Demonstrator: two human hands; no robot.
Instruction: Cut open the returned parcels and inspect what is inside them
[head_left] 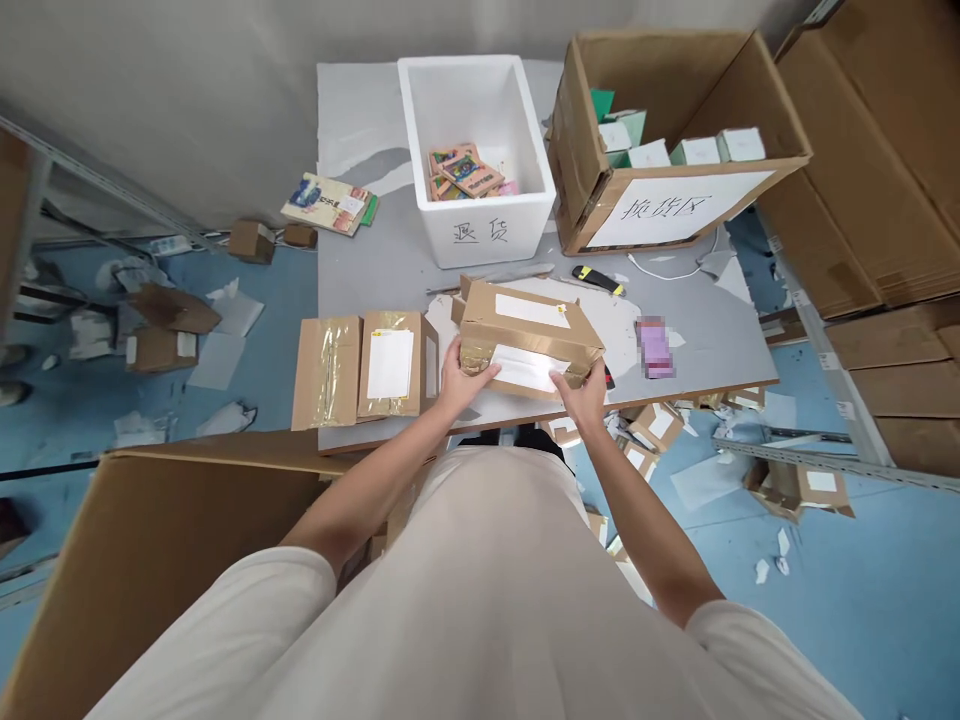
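Note:
Between my two hands is a brown cardboard box (529, 318) with white labels on its top and near side, and shiny tape along its lower front. My left hand (463, 378) grips its left end, thumb on the front face. On the right end, my right hand (585, 392) holds it the same way, thumb near the front label. The box is tilted slightly over the table's front part; its underside is hidden. Just left of it stand a taped carton (327, 372) and a labelled carton (391, 365), side by side.
A white foam bin (480, 222) holding booklets and a large open carton (675, 205) with small boxes stand at the back of the table (360, 270). A yellow-black box cutter (598, 280), pink phone-like item (656, 348) and books (324, 203) lie around. Cartons and scraps litter the floor.

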